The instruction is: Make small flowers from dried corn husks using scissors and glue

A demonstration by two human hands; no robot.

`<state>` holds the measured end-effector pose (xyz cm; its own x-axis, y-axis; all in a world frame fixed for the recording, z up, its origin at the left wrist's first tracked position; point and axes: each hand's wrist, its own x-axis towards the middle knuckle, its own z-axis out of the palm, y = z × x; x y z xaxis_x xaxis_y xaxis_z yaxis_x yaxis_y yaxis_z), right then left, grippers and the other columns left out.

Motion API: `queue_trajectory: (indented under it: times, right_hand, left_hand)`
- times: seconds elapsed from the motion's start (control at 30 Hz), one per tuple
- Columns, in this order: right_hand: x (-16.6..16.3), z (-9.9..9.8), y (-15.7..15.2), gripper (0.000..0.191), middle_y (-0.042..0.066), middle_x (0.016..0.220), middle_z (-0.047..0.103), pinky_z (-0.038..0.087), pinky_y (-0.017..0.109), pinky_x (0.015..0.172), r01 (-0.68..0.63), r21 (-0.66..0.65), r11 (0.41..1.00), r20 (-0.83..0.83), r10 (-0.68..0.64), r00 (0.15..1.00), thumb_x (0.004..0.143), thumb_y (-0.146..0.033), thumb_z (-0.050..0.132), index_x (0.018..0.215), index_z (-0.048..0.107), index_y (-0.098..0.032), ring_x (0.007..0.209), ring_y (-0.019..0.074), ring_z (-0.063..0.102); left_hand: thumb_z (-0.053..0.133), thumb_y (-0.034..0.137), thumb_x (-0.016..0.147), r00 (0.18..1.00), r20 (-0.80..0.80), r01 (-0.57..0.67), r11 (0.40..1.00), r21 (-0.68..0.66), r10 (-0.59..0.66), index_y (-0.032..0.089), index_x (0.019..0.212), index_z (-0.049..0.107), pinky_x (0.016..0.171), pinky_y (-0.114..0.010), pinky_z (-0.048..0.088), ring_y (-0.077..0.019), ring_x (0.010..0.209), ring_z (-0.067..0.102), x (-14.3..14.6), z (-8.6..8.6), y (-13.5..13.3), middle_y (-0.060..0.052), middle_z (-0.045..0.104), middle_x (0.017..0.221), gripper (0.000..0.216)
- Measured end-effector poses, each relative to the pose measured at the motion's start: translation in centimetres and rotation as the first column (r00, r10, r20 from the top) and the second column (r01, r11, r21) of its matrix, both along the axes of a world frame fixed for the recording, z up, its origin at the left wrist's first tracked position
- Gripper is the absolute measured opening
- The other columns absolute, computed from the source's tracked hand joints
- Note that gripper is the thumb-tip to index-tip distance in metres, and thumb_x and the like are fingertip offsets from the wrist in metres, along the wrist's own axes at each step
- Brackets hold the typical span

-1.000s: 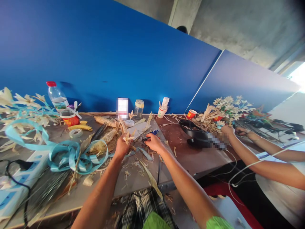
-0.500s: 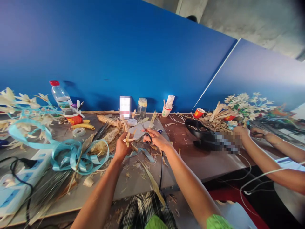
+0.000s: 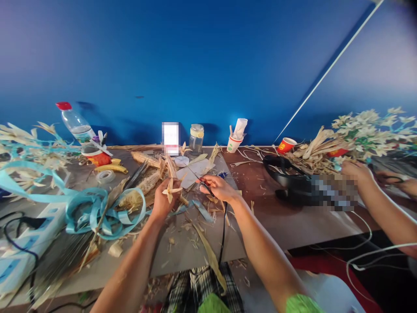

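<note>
My left hand (image 3: 163, 199) is closed on a small pale flower (image 3: 170, 190) with pointed petals that look like dried corn husk. Held in my right hand (image 3: 217, 188) is a pair of scissors (image 3: 206, 186), handles in the fingers and blades pointing up and left. A gap separates the blades from the flower. Just beyond my hands lie a white sheet of paper (image 3: 195, 171) and a round white lid or roll (image 3: 181, 161). Husk scraps and a long dried leaf (image 3: 210, 254) lie nearer to me, the leaf hanging over the table edge.
Curled blue ribbon (image 3: 94, 213), corn cobs (image 3: 146, 159) and a white power strip (image 3: 35, 243) lie to the left. A bottle (image 3: 76, 124), a glass jar (image 3: 196, 139) and a paper cup (image 3: 234, 144) stand along the blue wall. On the right, another person's hands work beside a black object (image 3: 289, 187).
The view has turned slightly, lowering the partition's top edge out of sight. The scissor blades have swung further left; the flower is still in my left hand.
</note>
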<state>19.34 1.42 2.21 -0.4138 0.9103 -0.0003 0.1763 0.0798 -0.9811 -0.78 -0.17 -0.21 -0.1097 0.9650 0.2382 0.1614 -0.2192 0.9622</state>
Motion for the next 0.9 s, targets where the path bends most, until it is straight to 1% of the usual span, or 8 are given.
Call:
queue_trajectory:
  times: [0.13, 0.27, 0.43, 0.53, 0.67, 0.77, 0.83, 0.9]
  right_hand:
    - [0.1, -0.2, -0.1, 0.034, 0.0, 0.075, 0.057, 0.039, 0.02, 0.062, -0.025, 0.017, 1.0, 0.019, 0.025, 1.0, 0.065, -0.038, 0.069, 0.087, 0.062, -0.012, 0.066, 0.0099, 0.051]
    - [-0.4, -0.8, -0.3, 0.03, -0.002, 0.071, 0.054, 0.036, 0.018, 0.058, -0.05, 0.093, 0.994, 0.083, 0.042, 0.996, 0.069, -0.038, 0.066, 0.085, 0.061, -0.013, 0.063, 0.0086, 0.048]
    - [-1.5, -1.5, -0.6, 0.028, -0.004, 0.065, 0.05, 0.032, 0.018, 0.055, -0.022, 0.16, 0.987, 0.149, -0.002, 0.989, 0.071, -0.039, 0.064, 0.085, 0.063, -0.014, 0.06, 0.0079, 0.043]
    - [-1.8, -1.4, -0.6, 0.03, -0.003, 0.067, 0.052, 0.033, 0.019, 0.057, 0.026, 0.108, 0.994, 0.034, -0.03, 0.999, 0.068, -0.039, 0.065, 0.086, 0.062, -0.015, 0.062, 0.0085, 0.045]
    - [-1.4, -0.8, -0.1, 0.042, -0.001, 0.075, 0.054, 0.037, 0.021, 0.061, 0.183, -0.006, 0.983, -0.22, -0.18, 0.959, 0.065, -0.041, 0.066, 0.098, 0.059, -0.016, 0.066, 0.0094, 0.048]
    - [-1.1, -0.7, 0.3, 0.049, -0.001, 0.078, 0.055, 0.038, 0.021, 0.059, 0.267, -0.055, 0.962, -0.284, -0.271, 0.92, 0.065, -0.041, 0.067, 0.106, 0.055, -0.018, 0.067, 0.0099, 0.05]
    - [-1.3, -1.0, 0.5, 0.051, -0.001, 0.079, 0.056, 0.04, 0.022, 0.062, 0.284, -0.056, 0.957, -0.314, -0.287, 0.905, 0.062, -0.039, 0.07, 0.106, 0.054, -0.019, 0.069, 0.0102, 0.052]
    - [-1.7, -1.3, 0.5, 0.051, -0.002, 0.079, 0.056, 0.042, 0.023, 0.066, 0.267, -0.037, 0.963, -0.336, -0.264, 0.904, 0.058, -0.037, 0.073, 0.102, 0.055, -0.018, 0.071, 0.0104, 0.053]
  left_hand:
    - [0.058, 0.037, 0.075, 0.998, -0.057, -0.017, 1.0, 0.017, 0.018, 0.014, 0.08, 0.061, 0.056, -0.023, 0.04, -0.0142, 0.064, 0.051, 0.1, 0.3, -0.3, -0.003, 0.058, 0.068, 0.024]
    - [0.057, 0.038, 0.075, 0.997, -0.067, -0.032, 0.999, 0.04, 0.035, 0.015, 0.078, 0.061, 0.058, -0.023, 0.04, -0.0138, 0.065, 0.05, 0.2, 0.3, -0.3, -0.003, 0.057, 0.069, 0.024]
    - [0.058, 0.039, 0.073, 0.998, -0.054, -0.04, 0.999, 0.035, 0.042, 0.016, 0.073, 0.06, 0.06, -0.022, 0.04, -0.0135, 0.066, 0.049, 0.5, 0.5, -0.4, -0.002, 0.056, 0.069, 0.023]
    - [0.059, 0.039, 0.072, 0.998, -0.048, -0.039, 0.999, 0.035, 0.041, 0.015, 0.073, 0.059, 0.058, -0.022, 0.039, -0.0134, 0.065, 0.05, 0.5, 0.6, -0.5, -0.002, 0.056, 0.069, 0.024]
    - [0.059, 0.038, 0.073, 1.0, -0.019, -0.007, 1.0, 0.027, 0.008, 0.016, 0.076, 0.058, 0.056, -0.022, 0.039, -0.0124, 0.061, 0.048, 0.5, 0.4, -0.4, 0.0, 0.055, 0.064, 0.023]
    - [0.061, 0.038, 0.071, 0.996, -0.005, 0.086, 0.996, 0.003, -0.086, 0.016, 0.076, 0.058, 0.053, -0.021, 0.038, -0.0113, 0.057, 0.046, 0.6, 0.1, -0.3, 0.0, 0.054, 0.063, 0.023]
    - [0.062, 0.038, 0.07, 0.991, -0.001, 0.131, 0.991, -0.036, -0.131, 0.016, 0.076, 0.059, 0.051, -0.021, 0.037, -0.0104, 0.054, 0.045, 0.6, 0.0, -0.3, 0.001, 0.054, 0.062, 0.023]
    - [0.062, 0.038, 0.07, 0.985, 0.0, 0.173, 0.982, -0.083, -0.173, 0.016, 0.078, 0.059, 0.049, -0.021, 0.036, -0.0098, 0.051, 0.045, 0.6, -0.1, -0.3, 0.002, 0.053, 0.06, 0.023]
